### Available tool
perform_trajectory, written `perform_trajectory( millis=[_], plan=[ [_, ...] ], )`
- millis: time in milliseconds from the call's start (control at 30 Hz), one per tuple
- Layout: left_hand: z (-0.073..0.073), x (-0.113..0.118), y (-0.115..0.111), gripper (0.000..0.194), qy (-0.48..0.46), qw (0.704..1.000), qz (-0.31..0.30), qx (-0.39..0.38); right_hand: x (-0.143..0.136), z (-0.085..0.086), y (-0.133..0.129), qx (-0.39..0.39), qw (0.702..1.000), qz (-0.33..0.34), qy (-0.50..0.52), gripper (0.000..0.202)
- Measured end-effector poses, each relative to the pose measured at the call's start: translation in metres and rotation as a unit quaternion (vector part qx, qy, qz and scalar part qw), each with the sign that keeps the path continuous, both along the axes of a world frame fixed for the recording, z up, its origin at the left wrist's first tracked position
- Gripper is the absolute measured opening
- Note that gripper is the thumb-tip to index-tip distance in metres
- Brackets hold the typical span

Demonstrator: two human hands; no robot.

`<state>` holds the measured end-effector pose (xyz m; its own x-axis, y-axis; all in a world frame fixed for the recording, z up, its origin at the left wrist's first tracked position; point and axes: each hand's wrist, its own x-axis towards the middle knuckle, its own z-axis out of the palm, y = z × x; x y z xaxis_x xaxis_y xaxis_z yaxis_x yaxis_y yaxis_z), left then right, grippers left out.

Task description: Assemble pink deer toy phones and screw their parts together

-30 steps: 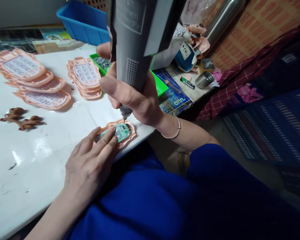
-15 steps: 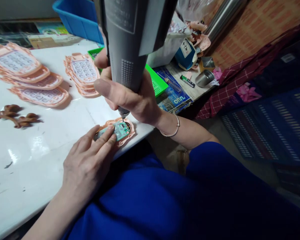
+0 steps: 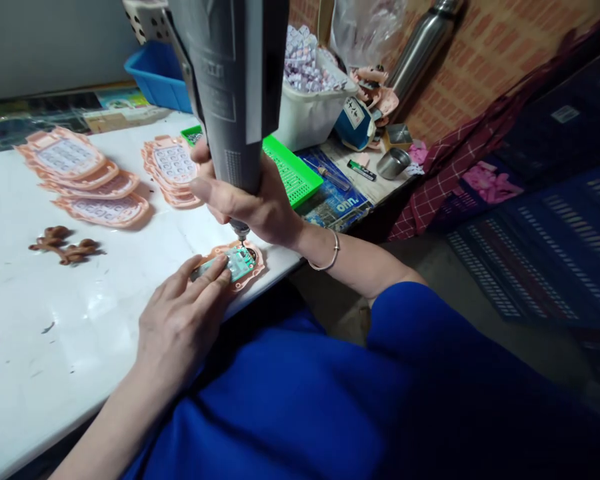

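Observation:
My right hand (image 3: 253,200) is closed around a grey electric screwdriver (image 3: 225,100), held upright. Its bit meets the upper right part of a green circuit board (image 3: 241,264), which lies in a pink plastic shell (image 3: 261,261) at the table's near edge. My left hand (image 3: 183,317) holds the shell and board down, its fingertips pressing on the board and the shell's far side; the thumb is hidden. Behind the hands stand a stack of pink shells with keypad sheets (image 3: 175,167) and a larger such stack (image 3: 87,177) to the left.
Brown plastic pieces (image 3: 67,247) lie on the white table (image 3: 105,347). A green basket (image 3: 295,177), a white tub of small parts (image 3: 313,110) and a blue bin (image 3: 163,83) stand at the back. A metal cup (image 3: 393,163) sits to the right, near a checked cloth (image 3: 430,180).
The view has shifted, showing more of the table's left side and the back. The screwdriver bit stays at the board's upper right part, and my left hand keeps its hold.

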<state>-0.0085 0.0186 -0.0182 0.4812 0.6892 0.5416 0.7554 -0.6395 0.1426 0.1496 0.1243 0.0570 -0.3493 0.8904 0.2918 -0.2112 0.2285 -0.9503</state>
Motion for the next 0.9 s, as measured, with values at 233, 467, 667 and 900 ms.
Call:
perform_trajectory(
  millis=[233,467,667,900],
  plan=[
    [0.0,0.0,-0.002,0.016,-0.011,0.999,0.018,-0.033,0.003,-0.008,0.009,0.008,0.996,0.084,0.011,0.052],
    [0.002,0.001,-0.004,0.021,-0.004,1.0,0.002,-0.009,0.026,0.02,0.015,0.115,0.992,-0.048,-0.009,0.054],
    [-0.003,-0.01,-0.005,0.031,-0.036,0.998,0.007,-0.041,0.053,0.008,0.047,0.141,0.97,-0.189,-0.063,0.07],
    [-0.009,-0.017,-0.003,0.044,-0.039,0.997,-0.008,-0.069,0.06,-0.021,0.066,0.132,0.969,-0.206,-0.042,0.071]
  ],
)
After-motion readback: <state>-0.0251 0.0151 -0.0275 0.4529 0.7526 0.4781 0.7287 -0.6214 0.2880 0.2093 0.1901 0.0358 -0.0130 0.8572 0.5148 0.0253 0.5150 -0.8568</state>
